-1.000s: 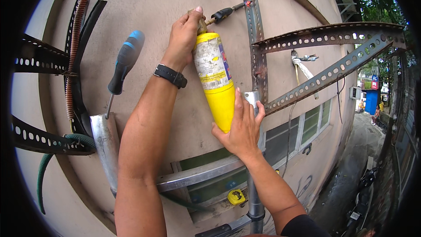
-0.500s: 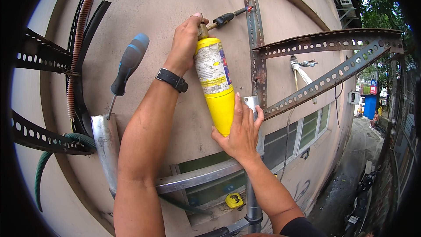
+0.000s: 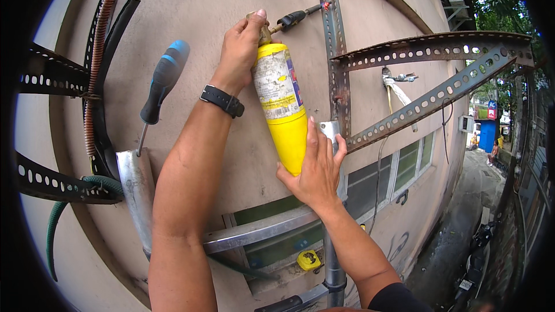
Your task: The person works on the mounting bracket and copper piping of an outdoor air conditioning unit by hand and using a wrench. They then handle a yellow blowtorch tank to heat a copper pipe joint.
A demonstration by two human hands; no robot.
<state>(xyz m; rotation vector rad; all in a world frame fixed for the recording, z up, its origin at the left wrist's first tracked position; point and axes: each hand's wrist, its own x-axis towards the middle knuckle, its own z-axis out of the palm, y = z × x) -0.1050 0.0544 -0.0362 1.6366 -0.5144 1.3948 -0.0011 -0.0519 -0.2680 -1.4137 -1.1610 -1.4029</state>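
Note:
A yellow gas torch cylinder with a worn label is held tilted, its brass valve end up. My left hand is wrapped round the neck and valve, a black watch on its wrist. My right hand supports the rounded bottom, thumb on one side and fingers on the other. From the valve, the torch nozzle with its black grip points up and right. Its tip is at a bolt with an orange-red glow near the top of an upright slotted angle bar.
A rusty slotted bracket juts right from the wall. A blue-black screwdriver stands in the open top of a metal pipe. A metal rail crosses below my arms, above a yellow tape measure. Far below right lies an alley.
The whole view has shifted slightly; the cylinder and both hands appear a little higher and to the left. Both hands keep the same hold, and the nozzle tip stays by the bolt.

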